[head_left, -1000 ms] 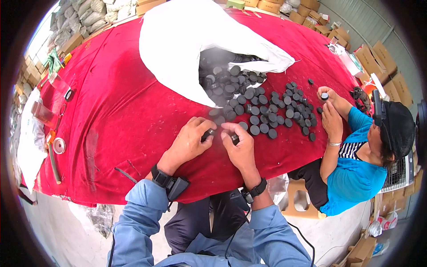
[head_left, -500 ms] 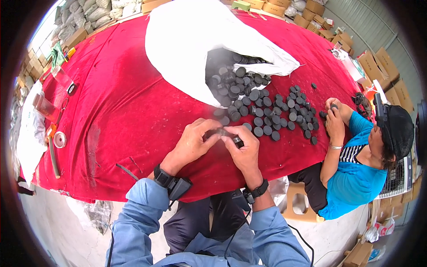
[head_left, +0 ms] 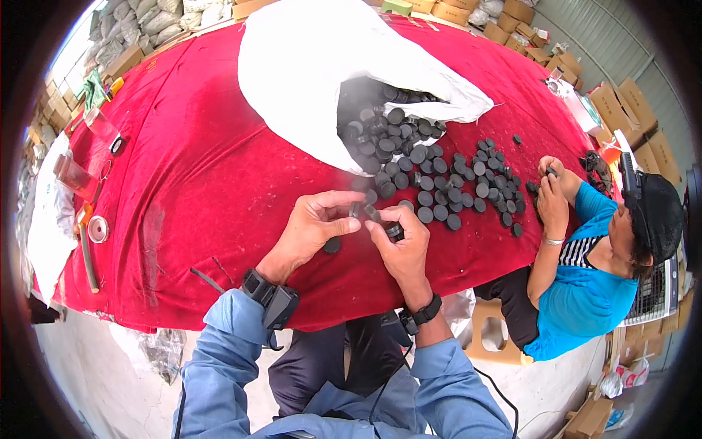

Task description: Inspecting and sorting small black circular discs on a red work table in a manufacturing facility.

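We see a plain red cloth [head_left: 183, 168] over the table, and everything sits against it: a white sack [head_left: 314, 66] at its far side, dark grey discs [head_left: 439, 183] spilling from the sack across the red. At the cloth's near edge, our sleeves [head_left: 227, 351] are light blue. At its right edge, a co-worker wears a bright blue shirt [head_left: 585, 300] with black-and-white stripes and a black cap [head_left: 662, 212].

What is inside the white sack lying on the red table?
The white sack holds small black round discs, spilling from its open mouth onto the red cloth. How many lie deeper is hidden by the fabric.
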The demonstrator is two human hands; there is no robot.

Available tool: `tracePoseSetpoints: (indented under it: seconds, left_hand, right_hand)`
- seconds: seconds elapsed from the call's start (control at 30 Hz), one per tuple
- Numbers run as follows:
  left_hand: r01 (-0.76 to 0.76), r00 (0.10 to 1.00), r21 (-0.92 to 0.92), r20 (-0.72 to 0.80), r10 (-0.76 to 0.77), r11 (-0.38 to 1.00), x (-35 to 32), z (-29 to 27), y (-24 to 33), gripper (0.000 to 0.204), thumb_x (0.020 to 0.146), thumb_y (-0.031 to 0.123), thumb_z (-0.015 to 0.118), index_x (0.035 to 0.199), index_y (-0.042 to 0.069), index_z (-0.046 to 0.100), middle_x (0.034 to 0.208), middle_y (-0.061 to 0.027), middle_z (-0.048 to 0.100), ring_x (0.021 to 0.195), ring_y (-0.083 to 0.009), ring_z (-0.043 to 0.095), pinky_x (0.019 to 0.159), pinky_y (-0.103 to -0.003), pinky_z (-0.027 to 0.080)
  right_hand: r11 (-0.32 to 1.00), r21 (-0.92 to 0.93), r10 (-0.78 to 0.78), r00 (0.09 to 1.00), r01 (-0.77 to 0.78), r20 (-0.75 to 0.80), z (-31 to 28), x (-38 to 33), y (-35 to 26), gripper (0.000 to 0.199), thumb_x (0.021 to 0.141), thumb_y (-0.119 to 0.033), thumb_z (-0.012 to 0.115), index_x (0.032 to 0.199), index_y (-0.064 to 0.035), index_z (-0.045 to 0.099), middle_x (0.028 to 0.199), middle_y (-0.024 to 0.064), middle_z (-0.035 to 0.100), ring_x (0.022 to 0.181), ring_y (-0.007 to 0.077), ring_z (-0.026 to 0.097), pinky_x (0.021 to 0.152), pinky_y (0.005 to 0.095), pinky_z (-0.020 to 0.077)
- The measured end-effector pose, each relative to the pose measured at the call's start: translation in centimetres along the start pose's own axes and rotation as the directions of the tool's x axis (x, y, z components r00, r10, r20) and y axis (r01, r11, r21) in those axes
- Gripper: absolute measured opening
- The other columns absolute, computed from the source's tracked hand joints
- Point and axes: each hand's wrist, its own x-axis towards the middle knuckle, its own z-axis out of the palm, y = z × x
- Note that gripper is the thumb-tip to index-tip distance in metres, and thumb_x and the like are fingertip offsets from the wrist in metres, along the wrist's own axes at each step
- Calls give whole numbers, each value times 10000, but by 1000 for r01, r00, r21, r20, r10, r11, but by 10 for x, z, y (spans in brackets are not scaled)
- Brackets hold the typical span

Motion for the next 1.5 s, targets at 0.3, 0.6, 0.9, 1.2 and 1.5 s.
tracePoseSetpoints:
  seconds: [0.3,0.6,0.9,1.2,1.5]
  left_hand:
    - [-22,1000,177,18,19,984,-2,-1,-7,436,817,-46,760,1237,-10,649,1045,-77,709,951,-134,670,854,-283,570]
    - [-65,996,120,60,58,991,-2,0,-7,404,812,-99,734,1189,-3,627,1067,-76,689,962,-150,671,864,-304,563]
    - [-249,964,319,-9,266,914,-5,7,2,403,751,-70,796,1121,26,666,1124,-64,658,928,-141,653,770,-265,533]
    - [-439,889,543,149,432,716,-4,12,-1,435,744,-80,758,1144,49,644,1073,-57,664,871,-118,603,753,-259,493]
    - [-85,989,125,131,68,989,-6,-3,-6,360,881,-33,650,1235,-33,585,1054,-52,649,922,-103,613,836,-265,515]
  right_hand:
    - [983,22,-181,980,180,88,-2,2,1,259,739,-14,774,955,-39,633,904,95,659,771,210,651,660,316,499]
    - [993,57,-110,978,102,179,-5,3,-3,350,756,6,743,1071,-26,595,977,76,644,856,144,610,755,295,498]
    - [594,611,339,851,-524,400,-14,2,-2,286,886,-83,669,1154,-25,588,986,65,653,700,93,620,517,178,415]
    - [813,424,248,896,-399,369,-11,1,1,326,852,-106,759,1143,-11,647,866,-9,625,704,48,573,579,192,455]
    - [936,319,79,970,-152,230,-7,0,-3,430,769,45,749,1177,-40,645,922,9,622,820,75,562,719,235,476]
